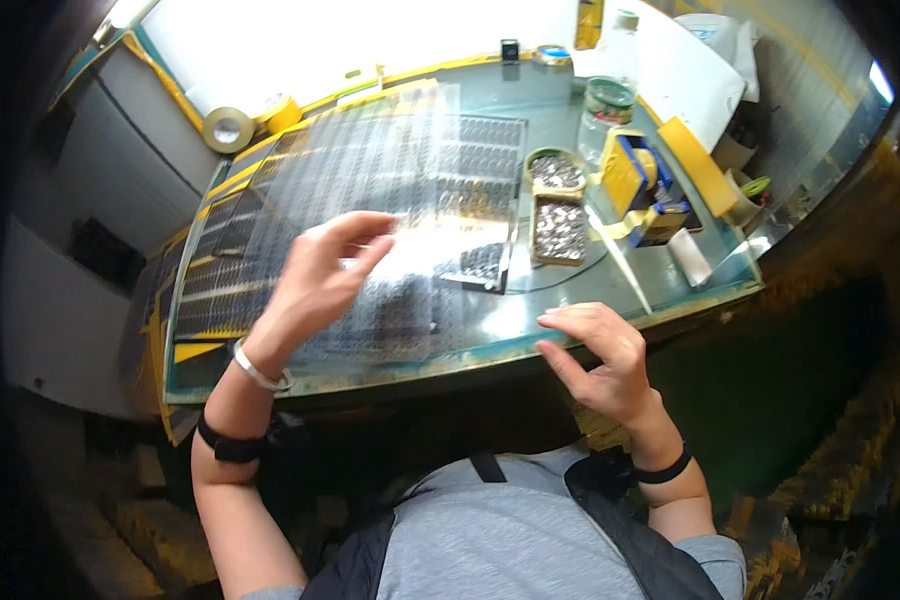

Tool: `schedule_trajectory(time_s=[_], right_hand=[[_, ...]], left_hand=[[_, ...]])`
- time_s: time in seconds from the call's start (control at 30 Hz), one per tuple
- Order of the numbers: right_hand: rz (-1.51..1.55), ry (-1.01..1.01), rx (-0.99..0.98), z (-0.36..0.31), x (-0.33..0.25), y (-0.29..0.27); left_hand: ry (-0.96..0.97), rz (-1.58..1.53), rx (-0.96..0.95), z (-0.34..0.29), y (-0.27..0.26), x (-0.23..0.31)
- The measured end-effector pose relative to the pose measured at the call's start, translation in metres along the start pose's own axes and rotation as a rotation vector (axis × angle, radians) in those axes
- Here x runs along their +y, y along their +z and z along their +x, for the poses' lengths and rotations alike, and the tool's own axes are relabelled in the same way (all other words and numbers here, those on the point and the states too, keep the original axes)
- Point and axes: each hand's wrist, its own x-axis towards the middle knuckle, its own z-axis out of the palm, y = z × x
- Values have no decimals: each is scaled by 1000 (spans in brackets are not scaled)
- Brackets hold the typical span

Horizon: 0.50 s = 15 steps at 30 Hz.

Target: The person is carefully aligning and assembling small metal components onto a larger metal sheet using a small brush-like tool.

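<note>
My left hand (320,275) is over a clear patterned plastic sheet (355,185), its fingers curled and its thumb apart from them. No object shows between those fingertips. Beneath and beside the sheet lie dark trays or panels (485,160) with rows of small cells, partly hidden by it and by glare. My right hand (602,362) hovers at the front edge of the table, thumb and fingers spread around nothing. Beyond it sit a rectangular container (559,258) and a rounder container (532,160), both full of small shiny metal pieces.
A yellow and blue tape dispenser (625,180) stands at the right, near a clear jar with a green lid (608,100). Tape rolls (228,130) lie at the back left. A thin white strip (620,262) rests on the glass-topped table (560,290).
</note>
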Motion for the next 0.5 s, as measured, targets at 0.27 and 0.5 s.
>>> schedule_trajectory(time_s=[0.27,0.5], right_hand=[[-56,-227,-336,12,-18,60],[-148,-334,-187,-7,-22,78]], left_hand=[[-408,386,328,-152,-67,-116],[-130,570,188,-208,-32,-68]])
